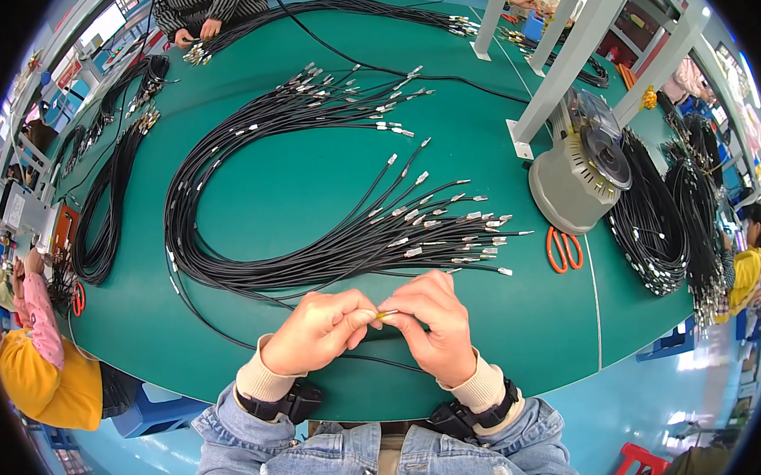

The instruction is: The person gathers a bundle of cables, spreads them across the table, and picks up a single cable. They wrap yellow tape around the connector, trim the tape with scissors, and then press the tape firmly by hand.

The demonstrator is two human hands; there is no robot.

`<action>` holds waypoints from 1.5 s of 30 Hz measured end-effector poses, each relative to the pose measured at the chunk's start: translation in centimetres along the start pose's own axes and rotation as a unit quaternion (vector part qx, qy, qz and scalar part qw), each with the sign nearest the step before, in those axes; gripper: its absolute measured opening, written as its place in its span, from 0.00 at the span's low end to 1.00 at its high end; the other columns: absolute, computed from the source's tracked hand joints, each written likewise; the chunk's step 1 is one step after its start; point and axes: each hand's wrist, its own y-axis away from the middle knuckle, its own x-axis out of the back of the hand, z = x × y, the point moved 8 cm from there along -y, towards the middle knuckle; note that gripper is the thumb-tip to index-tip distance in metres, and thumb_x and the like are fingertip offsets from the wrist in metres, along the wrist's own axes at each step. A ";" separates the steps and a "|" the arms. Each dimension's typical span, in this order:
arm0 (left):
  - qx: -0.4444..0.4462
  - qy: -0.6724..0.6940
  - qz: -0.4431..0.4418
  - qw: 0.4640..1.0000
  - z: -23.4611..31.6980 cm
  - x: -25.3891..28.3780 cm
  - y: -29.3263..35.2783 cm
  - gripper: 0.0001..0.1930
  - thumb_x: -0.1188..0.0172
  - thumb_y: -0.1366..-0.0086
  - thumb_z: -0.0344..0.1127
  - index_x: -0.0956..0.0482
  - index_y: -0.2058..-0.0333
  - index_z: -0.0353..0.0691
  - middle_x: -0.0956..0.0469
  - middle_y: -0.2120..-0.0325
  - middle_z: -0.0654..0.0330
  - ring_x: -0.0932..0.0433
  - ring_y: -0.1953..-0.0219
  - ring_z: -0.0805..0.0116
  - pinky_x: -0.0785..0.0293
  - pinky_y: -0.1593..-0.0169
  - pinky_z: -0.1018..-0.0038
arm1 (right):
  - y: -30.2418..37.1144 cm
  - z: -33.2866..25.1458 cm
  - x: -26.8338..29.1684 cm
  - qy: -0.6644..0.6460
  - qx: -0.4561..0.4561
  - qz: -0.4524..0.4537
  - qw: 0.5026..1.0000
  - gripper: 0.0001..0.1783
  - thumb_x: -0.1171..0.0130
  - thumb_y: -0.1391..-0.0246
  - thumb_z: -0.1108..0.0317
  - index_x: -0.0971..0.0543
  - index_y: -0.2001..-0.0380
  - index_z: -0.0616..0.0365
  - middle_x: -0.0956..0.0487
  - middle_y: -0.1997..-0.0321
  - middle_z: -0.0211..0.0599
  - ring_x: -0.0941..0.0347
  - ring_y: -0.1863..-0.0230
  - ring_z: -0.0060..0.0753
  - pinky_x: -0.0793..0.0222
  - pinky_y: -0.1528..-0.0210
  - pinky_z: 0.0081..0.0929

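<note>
Denim jacket nearest, left hand and right hand pinch small yellowish piece in closed fingertips, looped black cables beyond on green table.

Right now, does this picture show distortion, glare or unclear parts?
Head view: the flat green tabletop has bent edges; head view: the shiny pale-blue floor shows white glare; head view: the small yellowish piece between bare left hand and bare right hand lacks detail.
</note>
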 end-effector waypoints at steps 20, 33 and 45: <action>-0.014 -0.121 -0.016 0.992 -1.8 -1.6 -0.4 0.10 0.38 0.43 0.28 0.25 0.63 0.34 0.23 0.80 0.60 0.23 0.77 0.71 0.30 0.74 0.77 | 3.4 4.1 -0.5 -0.166 -0.266 -0.091 0.945 0.06 0.42 0.49 0.74 0.22 0.66 0.62 0.23 0.71 0.35 0.26 0.67 0.30 0.32 0.59 0.23; -0.089 -0.455 -0.015 0.886 -1.3 1.6 6.4 0.22 0.34 0.51 0.37 0.28 0.57 0.41 0.26 0.67 0.61 0.27 0.64 0.60 0.38 0.51 0.62 | 5.3 2.9 -1.4 0.010 -0.099 -0.205 0.974 0.03 0.42 0.50 0.71 0.23 0.73 0.58 0.24 0.73 0.34 0.28 0.68 0.39 0.37 0.63 0.32; -0.087 -0.507 0.012 0.858 -2.6 -3.9 6.0 0.11 0.37 0.49 0.33 0.30 0.70 0.42 0.32 0.78 0.62 0.30 0.73 0.63 0.39 0.63 0.67 | 5.6 4.8 2.2 0.060 -0.003 -0.279 0.959 0.03 0.43 0.51 0.69 0.25 0.73 0.55 0.26 0.73 0.32 0.30 0.65 0.37 0.38 0.60 0.33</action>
